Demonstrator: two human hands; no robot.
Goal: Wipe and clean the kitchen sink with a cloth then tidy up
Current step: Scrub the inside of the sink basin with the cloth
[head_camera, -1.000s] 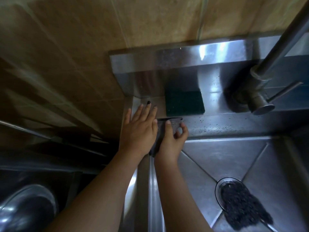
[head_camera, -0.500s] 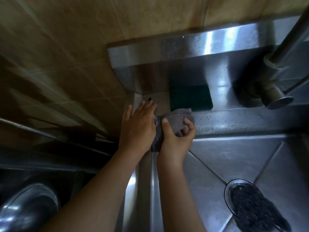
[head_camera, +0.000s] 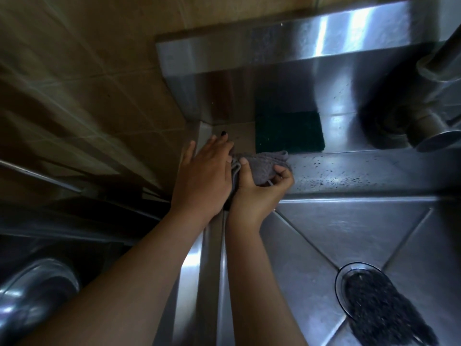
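One crumpled grey cloth (head_camera: 262, 168) is sitting bunched at the sink's (head_camera: 349, 176) back-left corner ledge, where I am seeing my right hand (head_camera: 259, 193) gripping it and my left hand (head_camera: 204, 176) lying flat, fingers spread, touching its left edge.

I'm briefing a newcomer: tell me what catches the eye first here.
Two bare hands meet at the sink's back left corner: the right hand bunches a grey cloth while the left hand lies flat beside it. Behind them a dark green scouring pad rests on the ledge; a dark mass covers the drain.
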